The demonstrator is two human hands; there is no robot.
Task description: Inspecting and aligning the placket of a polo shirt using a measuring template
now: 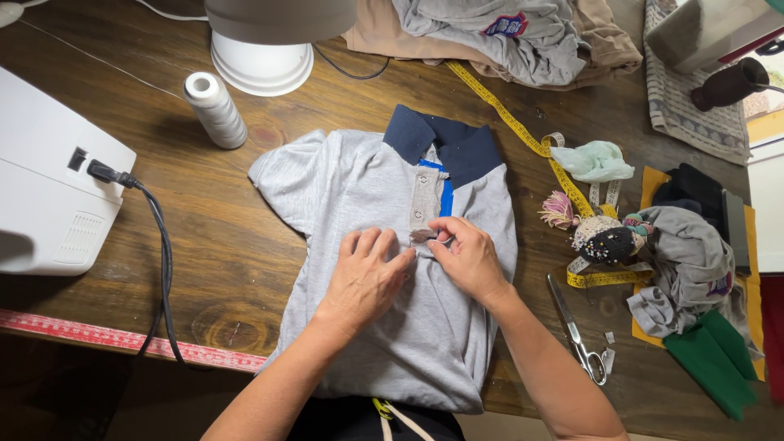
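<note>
We have the grey polo shirt (384, 269) flat on the wooden table (220, 237), navy collar (445, 143) away from us. Left hand (365, 278) lies flat on the cloth just below the placket (425, 200), fingers together, pressing, gripping nothing. Right hand (468, 257) pinches a small grey scrap (423, 236) at the placket's foot, thumb and forefinger clamped on it.

Risks as we see them: if the left hand lifts, the knit probably creeps and the scrap lands skewed. Pulling the scrap sideways could pucker the placket. Scissors (576, 335) lie near the right forearm, and a sweep could knock them off the edge. The measuring tape (523, 131) and pincushion doll (604, 238) crowd that side too.
</note>
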